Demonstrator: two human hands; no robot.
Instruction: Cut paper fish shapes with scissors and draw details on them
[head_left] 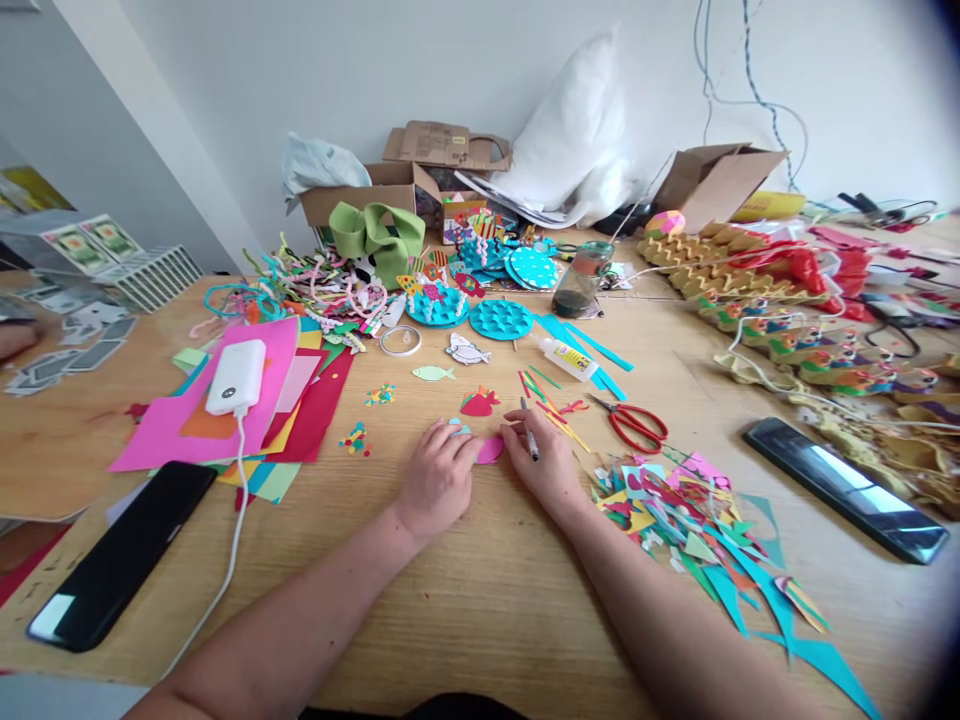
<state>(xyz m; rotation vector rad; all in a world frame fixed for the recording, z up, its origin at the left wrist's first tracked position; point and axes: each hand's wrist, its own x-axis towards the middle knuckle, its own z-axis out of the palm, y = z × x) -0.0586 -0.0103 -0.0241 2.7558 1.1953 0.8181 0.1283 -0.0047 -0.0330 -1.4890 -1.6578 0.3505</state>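
Note:
My right hand (546,462) is closed around a pen (531,432), which tilts up between the fingers, and its fingertips touch the right edge of a pink paper cutout (490,450). My left hand (437,478) has its fingers bent and together, holding the cutout's left side. A bit of light blue paper (459,427) pokes out by the left fingertips. Just beyond lies a red paper fish (480,402), with a pale green fish (433,373) and a white drawn fish (468,350) farther back.
Red-handled scissors (637,428) and a glue bottle (568,358) lie beyond my right hand. Paper scraps (697,520) spread beside my right forearm. Phones (124,555) rest on both sides; a white power bank (236,376) trails its cable near my left arm. A glass jar (583,280) stands behind.

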